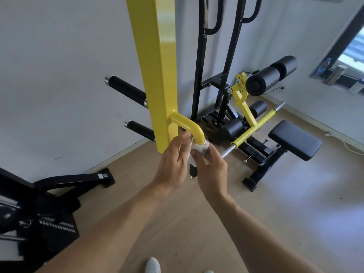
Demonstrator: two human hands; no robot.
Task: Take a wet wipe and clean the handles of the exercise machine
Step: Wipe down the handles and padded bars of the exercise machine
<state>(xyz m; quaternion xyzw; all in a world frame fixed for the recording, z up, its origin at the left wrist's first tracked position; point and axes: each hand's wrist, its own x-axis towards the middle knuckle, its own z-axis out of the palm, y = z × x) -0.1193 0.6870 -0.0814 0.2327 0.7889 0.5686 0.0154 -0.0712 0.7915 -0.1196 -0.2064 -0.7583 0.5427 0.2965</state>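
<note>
Two pale shoe tips [152, 265] cut off at the bottom edge, standing on light wood-look floor [177, 223]. Black gear with a white-patterned mat [57, 226] down at the left, half out of view, hard to tell what it is.

Both hands up at the handle. Left hand [173, 165] with fingers curled in against the crumpled white wet wipe [198, 149], right hand [211, 166] pinching the same wipe from the other side. Wipe wrapped round the top of the black grip handle [192, 171], right below the curved yellow tube [189, 126] coming off the tall yellow square post [159, 75]. Most of that grip hidden behind the hands and wipe, only its lower end with a metal cap poking out under them.

Two more black foam pegs [126, 89] sticking out left of the post, partly hidden by it. Further back, black padded seat [295, 139], black foam rollers [271, 75] and a yellow bar [256, 126]. Black frame uprights [201, 56] cut off at the top. Window ledge [338, 75] far right with blurry small stuff, can't make out what.
</note>
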